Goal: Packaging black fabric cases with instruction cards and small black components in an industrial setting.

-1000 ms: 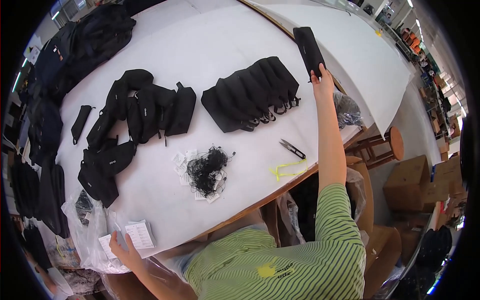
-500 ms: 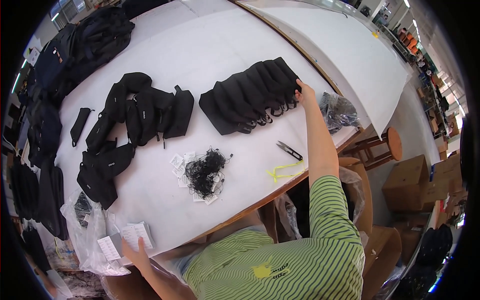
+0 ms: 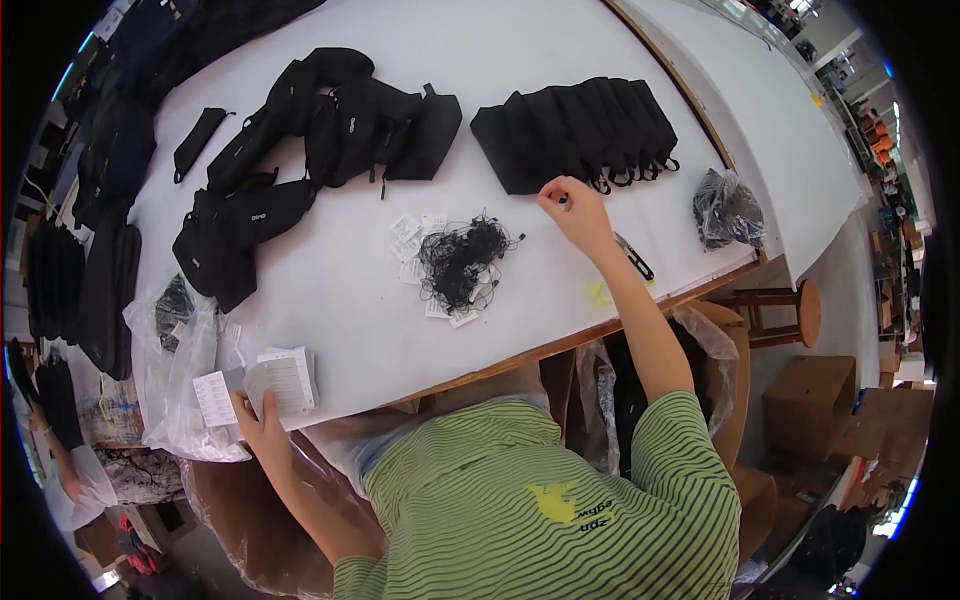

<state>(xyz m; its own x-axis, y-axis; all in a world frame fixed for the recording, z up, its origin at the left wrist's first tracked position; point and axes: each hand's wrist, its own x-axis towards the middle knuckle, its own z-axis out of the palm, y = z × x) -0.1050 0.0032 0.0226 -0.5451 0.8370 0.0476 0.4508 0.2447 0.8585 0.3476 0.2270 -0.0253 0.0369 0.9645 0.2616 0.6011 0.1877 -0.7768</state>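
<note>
Rests the left hand at eight o'clock from a tangle of black cords, on white cards by the near edge of the white table, with thumb and finger against a curled leaf; cannot tell whether clamped on it. Points the long axis of the card stack between eleven and twelve. Holds the right hand at two o'clock from the tangle, with curled fingertips close to the thumb; cannot tell whether pinched on anything, given a dark spot too small to read. Shows, just beyond that hand, a row of overlapping black pouches, with each long axis running eleven to five and the loops toward five. Has black snips at three o'clock, pointing to eleven, beside a yellow cord, with a plastic-wrapped bundle farther out. Bears a heap of black pouches between ten and eleven, then a lone slim pouch at ten, lying one to seven. Includes a clear plastic bag at eight and, off the table, a wooden stool near three.
</note>
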